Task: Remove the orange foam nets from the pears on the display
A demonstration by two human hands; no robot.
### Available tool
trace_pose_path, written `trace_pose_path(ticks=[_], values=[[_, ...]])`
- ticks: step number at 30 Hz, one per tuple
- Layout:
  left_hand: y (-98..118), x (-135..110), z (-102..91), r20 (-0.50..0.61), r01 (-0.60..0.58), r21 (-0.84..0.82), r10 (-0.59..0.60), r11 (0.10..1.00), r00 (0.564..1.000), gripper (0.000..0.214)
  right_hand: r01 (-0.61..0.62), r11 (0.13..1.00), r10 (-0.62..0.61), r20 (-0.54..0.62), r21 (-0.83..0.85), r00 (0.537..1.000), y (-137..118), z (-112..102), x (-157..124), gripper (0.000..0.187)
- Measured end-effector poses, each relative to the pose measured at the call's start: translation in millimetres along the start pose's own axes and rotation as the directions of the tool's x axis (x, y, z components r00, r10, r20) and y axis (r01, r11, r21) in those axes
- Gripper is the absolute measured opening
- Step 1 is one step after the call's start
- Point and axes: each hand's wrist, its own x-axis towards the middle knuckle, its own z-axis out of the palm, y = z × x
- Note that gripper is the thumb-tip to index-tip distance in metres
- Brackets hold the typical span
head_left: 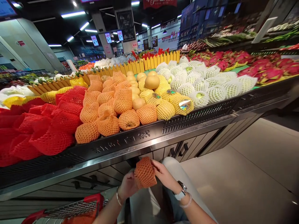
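Observation:
Low in front of the display, between my two hands, is a round fruit in an orange foam net (145,173); the net hides the fruit itself. My left hand (129,186) is closed on its left side, with some fingers out of sight behind it. On the right, my right hand (163,175) grips the net's edge with thumb and fingers. Just above, on the black display edge, sit more fruits in orange foam nets (108,124). Bare round yellow-brown pears (152,81) lie among them.
Red foam-netted fruits (51,133) fill the left, yellow-netted ones (165,110) the middle, white-netted ones (201,98) the right. Dragon fruits (268,73) lie farther right. A shopping cart (94,199) with a red handle stands at lower left. A metal rail (154,142) runs along the display front.

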Motion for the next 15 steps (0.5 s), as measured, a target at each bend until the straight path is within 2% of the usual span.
trace_pose_path(ticks=[4,7,9,12,14,15], values=[[-11.5,8.9,3.5,-0.057,-0.023,0.084,0.028,0.996,0.998,0.017,0.013,0.991,-0.010,-0.020,0.135,1.000,-4.2,1.2,-4.5,0.041],[-10.5,8.7,10.2,-0.019,-0.140,0.257,0.150,0.956,0.988,0.032,-0.007,0.989,0.014,-0.042,0.151,0.999,3.6,2.3,-7.7,0.046],[-6.7,6.2,13.1,-0.014,-0.231,0.398,0.258,0.888,0.966,0.034,-0.028,0.989,0.030,-0.015,0.146,0.999,5.2,1.1,-7.8,0.044],[-0.7,2.1,12.4,-0.048,-0.345,0.545,0.439,0.764,0.897,0.028,0.010,0.999,-0.006,0.107,-0.037,0.994,-15.1,-8.8,-0.1,0.035],[2.2,0.7,8.9,-0.066,-0.403,0.563,0.525,0.721,0.848,0.029,0.144,0.952,-0.107,0.146,-0.271,0.983,-48.6,-23.4,14.2,0.022],[3.1,0.6,6.7,-0.071,-0.424,0.565,0.554,0.708,0.830,0.030,0.208,0.908,-0.181,0.107,-0.363,0.978,-70.6,-32.6,25.3,0.019]])
